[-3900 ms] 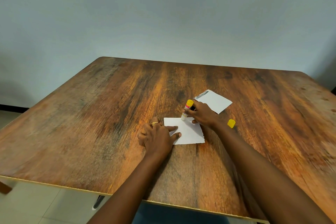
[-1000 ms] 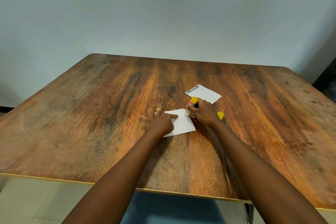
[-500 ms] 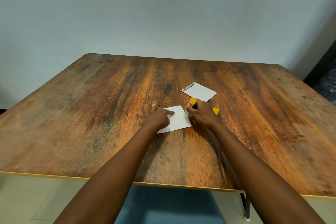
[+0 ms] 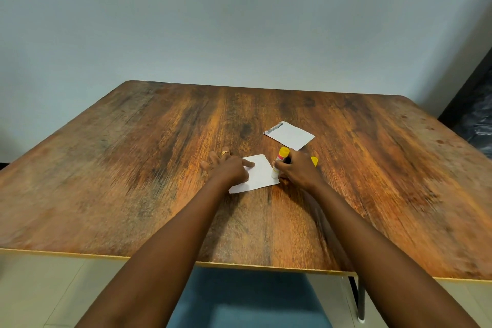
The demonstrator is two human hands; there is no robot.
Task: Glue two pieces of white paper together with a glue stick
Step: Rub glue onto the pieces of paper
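On the wooden table [image 4: 133, 168], a little right of its middle, we see a white sheet of paper, the near sheet [image 4: 262, 177], lying flat with one corner turned towards the wall. The left hand [image 4: 230, 170] rests on the sheet's left part. Its fingers are straight and spread, the forefinger lies along the paper, and the other fingers reach past the edge onto the wood. We notice a gold ring [image 4: 225, 153] on one of those fingers.

The right hand [image 4: 299, 169] sits just beside the sheet's right edge, its fingers curled round a glue stick [image 4: 279, 161]. The stick stands nearly upright, leaning a little, with its yellow end up and its pale tip down against the right edge of the near sheet. A yellow cap [image 4: 314, 161] shows just behind the right hand; we cannot tell whether it touches the hand.

Farther back and slightly to the right lies a second white sheet, the far sheet [image 4: 290, 136], flat, apart from the first, with a grey printed strip along one short edge.

Behind the table we see a plain pale wall [image 4: 239, 21]. Below the near edge a blue seat [image 4: 247, 301] and a dark table leg [image 4: 359, 298] show.
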